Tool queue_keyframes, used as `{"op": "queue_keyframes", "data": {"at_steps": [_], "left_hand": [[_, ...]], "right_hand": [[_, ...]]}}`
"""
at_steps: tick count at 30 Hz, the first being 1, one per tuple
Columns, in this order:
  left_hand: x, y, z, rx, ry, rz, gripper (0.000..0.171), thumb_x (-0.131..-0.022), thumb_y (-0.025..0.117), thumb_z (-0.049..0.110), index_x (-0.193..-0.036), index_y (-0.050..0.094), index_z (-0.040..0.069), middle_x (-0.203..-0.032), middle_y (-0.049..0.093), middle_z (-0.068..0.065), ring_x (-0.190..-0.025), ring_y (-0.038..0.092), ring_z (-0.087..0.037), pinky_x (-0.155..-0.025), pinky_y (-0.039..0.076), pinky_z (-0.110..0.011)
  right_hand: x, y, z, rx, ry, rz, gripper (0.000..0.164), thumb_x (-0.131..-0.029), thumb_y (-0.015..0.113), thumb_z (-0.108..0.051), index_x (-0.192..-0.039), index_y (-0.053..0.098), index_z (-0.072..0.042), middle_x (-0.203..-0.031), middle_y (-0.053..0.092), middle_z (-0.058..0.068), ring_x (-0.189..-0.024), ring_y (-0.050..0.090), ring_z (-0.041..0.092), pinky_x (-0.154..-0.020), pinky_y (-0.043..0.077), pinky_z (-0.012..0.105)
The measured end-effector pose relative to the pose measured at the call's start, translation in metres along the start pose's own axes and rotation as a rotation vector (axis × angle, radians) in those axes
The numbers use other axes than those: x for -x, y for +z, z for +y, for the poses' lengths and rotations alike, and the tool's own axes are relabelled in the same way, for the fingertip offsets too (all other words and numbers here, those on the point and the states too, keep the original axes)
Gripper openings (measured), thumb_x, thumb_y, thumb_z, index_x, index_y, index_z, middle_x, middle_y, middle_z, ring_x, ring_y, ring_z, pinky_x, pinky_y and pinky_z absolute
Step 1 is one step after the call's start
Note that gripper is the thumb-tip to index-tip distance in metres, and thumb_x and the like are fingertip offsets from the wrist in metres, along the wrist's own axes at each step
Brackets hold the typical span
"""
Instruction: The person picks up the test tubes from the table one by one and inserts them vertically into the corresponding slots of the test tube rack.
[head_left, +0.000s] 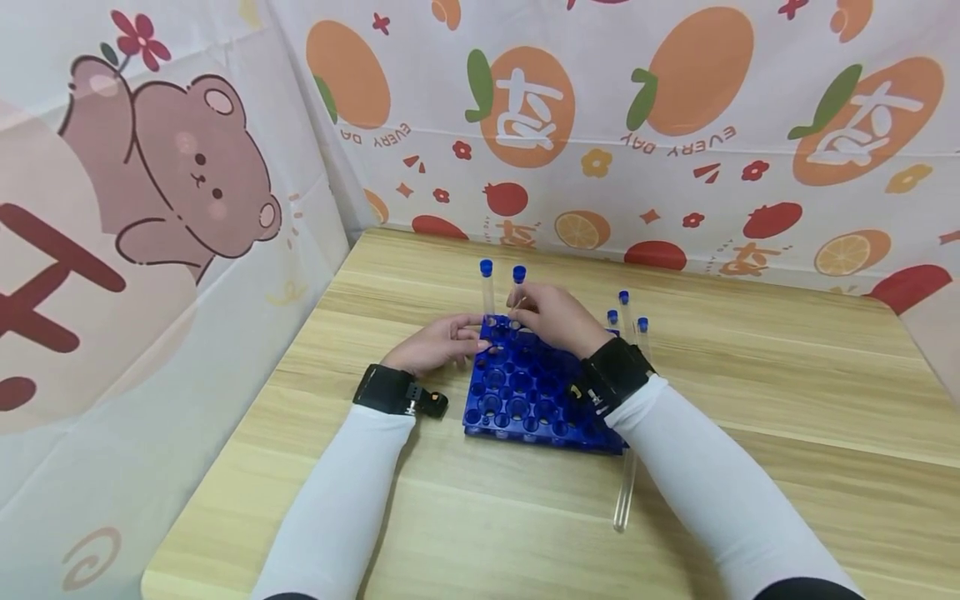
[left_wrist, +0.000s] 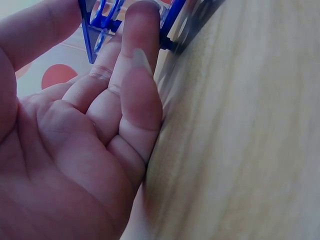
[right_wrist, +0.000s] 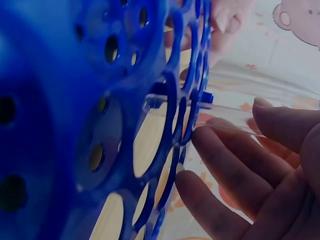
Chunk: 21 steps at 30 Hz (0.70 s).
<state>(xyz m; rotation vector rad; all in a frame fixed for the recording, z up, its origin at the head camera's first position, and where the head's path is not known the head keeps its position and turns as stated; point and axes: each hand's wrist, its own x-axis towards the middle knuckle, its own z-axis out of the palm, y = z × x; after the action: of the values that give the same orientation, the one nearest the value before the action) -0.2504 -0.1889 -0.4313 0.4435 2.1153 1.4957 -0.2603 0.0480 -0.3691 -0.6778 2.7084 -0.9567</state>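
A blue test tube rack (head_left: pixel 517 408) with rows of round holes sits on the table. My left hand (head_left: pixel 431 343) grips its far left corner, thumb at the top plate; in the left wrist view the fingers (left_wrist: pixel 142 95) reach in at its side. Between thumb and fingers, my right hand (head_left: pixel 562 318) pinches a clear test tube with a blue cap (head_left: pixel 519 273) over the rack's far row. The tube's rounded end (right_wrist: pixel 152 104) shows through a hole in the right wrist view. Left of it, another blue-capped test tube (head_left: pixel 488 292) stands upright in the far left corner.
Several blue-capped tubes (head_left: pixel 625 310) stand at the rack's right side, partly hidden by my right wrist. A clear tube (head_left: pixel 624 496) extends past the rack's near right corner, its upper part hidden under my sleeve. Printed cloth (head_left: pixel 450 100) hangs behind the wooden table (head_left: pixel 787 400).
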Motion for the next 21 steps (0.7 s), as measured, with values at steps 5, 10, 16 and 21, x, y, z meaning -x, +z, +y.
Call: {"op": "queue_keyframes", "data": {"at_steps": [5, 10, 16, 21], "left_hand": [[0.0001, -0.0006, -0.0006, -0.002, 0.004, -0.002, 0.054, -0.099, 0.06, 0.026, -0.148, 0.041, 0.009, -0.115, 0.072, -0.011, -0.083, 0.062, -0.02, -0.071, 0.05, -0.03], [-0.0005, -0.0011, 0.0004, -0.004, -0.003, 0.001, 0.057, -0.099, 0.061, 0.026, -0.149, 0.039, 0.009, -0.114, 0.071, -0.01, -0.083, 0.061, -0.021, -0.071, 0.051, -0.03], [0.0006, -0.0014, 0.0025, -0.005, 0.005, 0.0, 0.056, -0.099, 0.061, 0.026, -0.148, 0.041, 0.008, -0.114, 0.072, -0.01, -0.087, 0.063, -0.019, -0.072, 0.051, -0.031], [0.0015, -0.0008, -0.0002, -0.014, 0.004, 0.0, 0.056, -0.098, 0.061, 0.027, -0.147, 0.041, 0.009, -0.115, 0.072, -0.01, -0.089, 0.064, -0.019, -0.073, 0.052, -0.032]], "right_hand": [[-0.0005, -0.0003, -0.0044, 0.063, 0.022, -0.013, 0.016, -0.099, 0.061, -0.025, -0.106, 0.067, -0.012, -0.107, 0.071, 0.006, -0.097, 0.066, 0.021, -0.091, 0.054, 0.039], [-0.0004, 0.0011, -0.0078, 0.11, 0.053, -0.005, 0.019, -0.098, 0.061, -0.028, -0.107, 0.068, -0.012, -0.106, 0.071, 0.006, -0.095, 0.066, 0.02, -0.092, 0.054, 0.038], [-0.0003, 0.0003, -0.0081, 0.072, 0.086, -0.01, 0.02, -0.097, 0.063, -0.028, -0.106, 0.071, -0.011, -0.104, 0.072, 0.005, -0.094, 0.066, 0.02, -0.091, 0.054, 0.037], [0.0, 0.0014, -0.0049, 0.01, 0.107, -0.022, 0.018, -0.095, 0.066, -0.027, -0.104, 0.072, -0.012, -0.104, 0.072, 0.005, -0.097, 0.067, 0.021, -0.091, 0.054, 0.038]]}}
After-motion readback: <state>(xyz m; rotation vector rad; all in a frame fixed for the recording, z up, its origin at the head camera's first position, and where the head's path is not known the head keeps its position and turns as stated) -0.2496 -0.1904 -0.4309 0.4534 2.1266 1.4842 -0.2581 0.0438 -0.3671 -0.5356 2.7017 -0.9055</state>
